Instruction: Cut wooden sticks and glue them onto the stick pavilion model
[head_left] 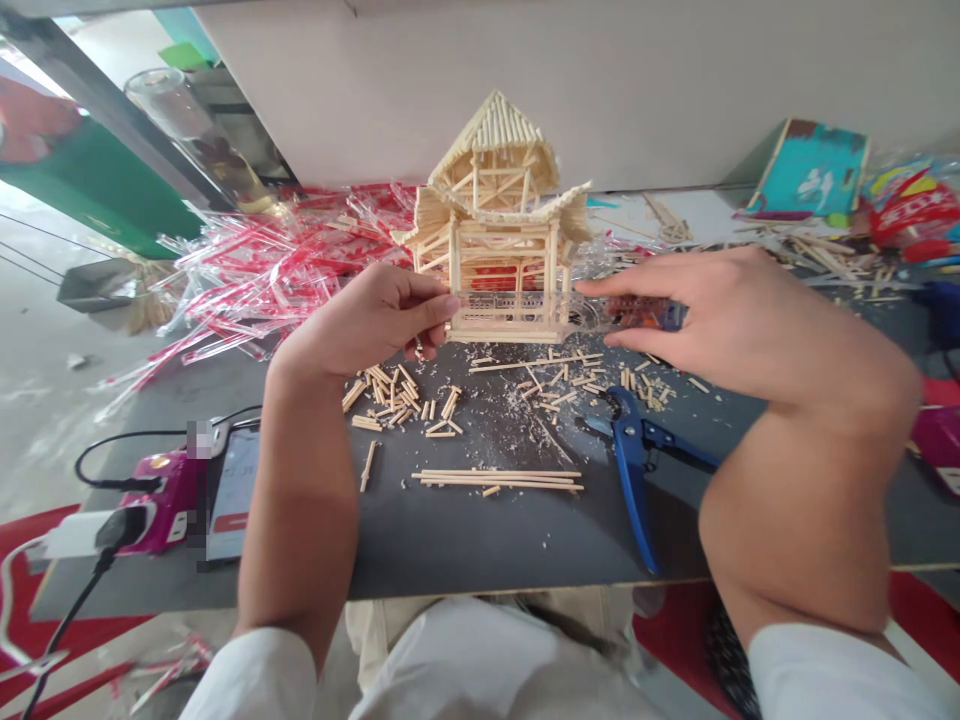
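A clear plastic ruler (510, 312) lies level across the lower front of a small pavilion model (499, 125) built from thin wooden sticks. My left hand (375, 315) is closed, pinching the ruler's left end against the model's front left corner post. At the other end, my right hand (720, 305) grips the ruler between thumb and fingers, one along its upper edge and one along its lower. Part of the ruler's right end is hidden by that hand. Red printing shows through the model's open frame.
Short stick pieces (390, 395) and long sticks (499, 480) lie in front, with a blue-handled cutter (634, 480) on the right. Clear and red wrappers (277, 270) heap at the left, near a phone (234, 490) and a purple power strip (161, 495). A teal box (810, 170) stands behind.
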